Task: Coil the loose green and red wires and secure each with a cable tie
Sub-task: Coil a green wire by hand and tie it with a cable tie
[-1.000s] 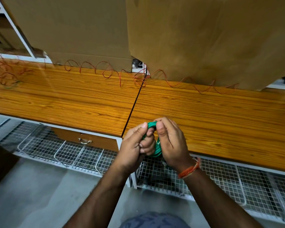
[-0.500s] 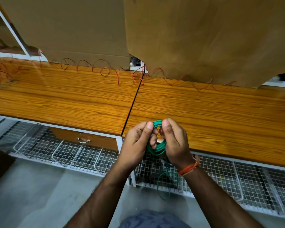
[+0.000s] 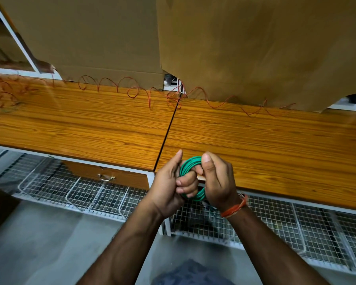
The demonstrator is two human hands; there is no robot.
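Observation:
A coil of green wire (image 3: 188, 166) is held between both hands just in front of the table's near edge. My left hand (image 3: 171, 186) has its fingers curled through the coil, thumb up. My right hand (image 3: 218, 182) grips the coil's right side, thumb pressed on its top. Part of the coil is hidden behind the fingers. A loose red wire (image 3: 132, 93) lies in loops along the back of the wooden table (image 3: 90, 124), with a tangle of red wire (image 3: 4, 93) at the far left. No cable tie shows.
Large cardboard sheets (image 3: 245, 48) stand along the back of the table. White wire mesh racks (image 3: 70, 190) run under the table, beside a drawer with a metal handle (image 3: 106, 177). A grey floor lies below.
The hanging green loop seen under the hands half a second ago is gone from view. My left fingers have curled further through the coil and the coil looks tighter.

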